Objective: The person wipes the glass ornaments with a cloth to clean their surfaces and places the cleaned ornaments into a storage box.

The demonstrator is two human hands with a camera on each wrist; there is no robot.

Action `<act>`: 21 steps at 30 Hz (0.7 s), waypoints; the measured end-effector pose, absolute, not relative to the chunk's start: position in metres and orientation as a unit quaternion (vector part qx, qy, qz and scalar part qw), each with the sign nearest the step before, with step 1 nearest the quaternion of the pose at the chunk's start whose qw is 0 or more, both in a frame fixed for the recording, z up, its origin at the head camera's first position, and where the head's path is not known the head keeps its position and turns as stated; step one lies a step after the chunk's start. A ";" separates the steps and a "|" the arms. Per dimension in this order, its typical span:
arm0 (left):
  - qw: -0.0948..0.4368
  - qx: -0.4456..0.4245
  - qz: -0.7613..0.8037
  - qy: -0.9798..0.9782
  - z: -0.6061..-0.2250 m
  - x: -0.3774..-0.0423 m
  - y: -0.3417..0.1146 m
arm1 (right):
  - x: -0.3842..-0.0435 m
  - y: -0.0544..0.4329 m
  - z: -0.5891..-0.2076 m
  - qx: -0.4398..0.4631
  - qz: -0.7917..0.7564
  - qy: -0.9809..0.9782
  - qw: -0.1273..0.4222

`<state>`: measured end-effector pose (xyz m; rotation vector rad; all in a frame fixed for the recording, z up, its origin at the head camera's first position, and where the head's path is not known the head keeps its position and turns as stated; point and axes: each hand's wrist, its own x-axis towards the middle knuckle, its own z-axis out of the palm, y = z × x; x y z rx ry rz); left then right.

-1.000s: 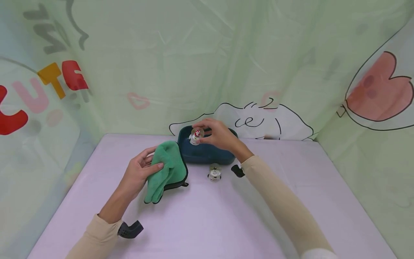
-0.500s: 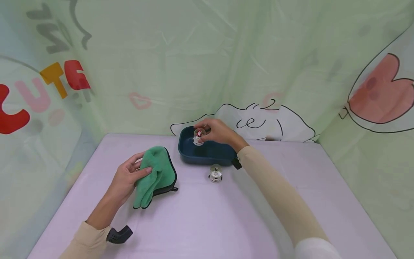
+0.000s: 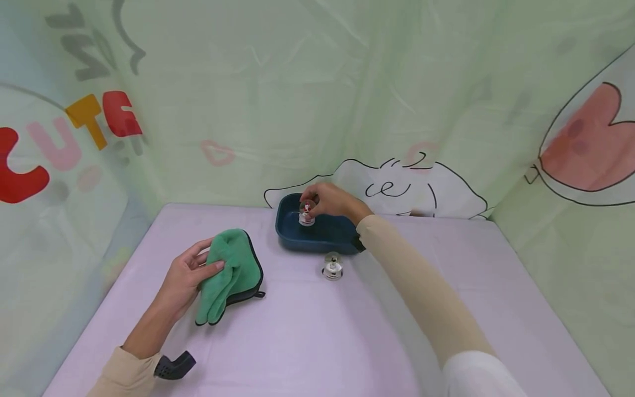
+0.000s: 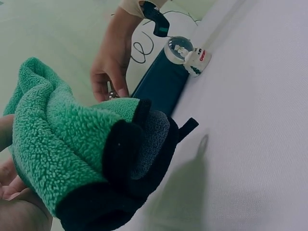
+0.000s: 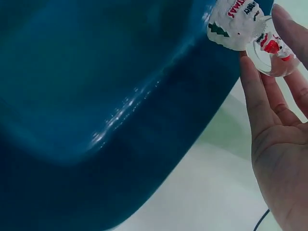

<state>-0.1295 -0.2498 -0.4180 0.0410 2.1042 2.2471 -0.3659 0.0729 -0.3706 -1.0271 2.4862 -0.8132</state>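
My left hand holds a folded green towel with black edging and a small loop, up over the left part of the table. In the left wrist view the towel's grey underside shows. My right hand holds a small snow globe in the left part of a dark blue tray. In the right wrist view, fingers and thumb surround the clear dome, with a red and white figure inside; the lettered white base overlaps the tray. A second snow globe stands upright in front of the tray.
The tray stands at the back of a pale lilac table, close to a printed curtain that encloses the back and sides. A black curved camera mount juts from the left wrist over the table.
My left hand has drawn the towel away from the tray, left and slightly toward me. My right hand has lowered the snow globe slightly into the tray.
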 end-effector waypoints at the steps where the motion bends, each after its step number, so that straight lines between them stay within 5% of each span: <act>1: 0.031 0.015 0.730 0.682 -0.418 -0.129 -0.250 | -0.367 0.073 -0.372 -0.359 -0.285 0.872 0.171; 21: 0.031 0.018 0.724 0.689 -0.413 -0.131 -0.242 | -0.360 0.082 -0.372 -0.351 -0.236 0.883 0.202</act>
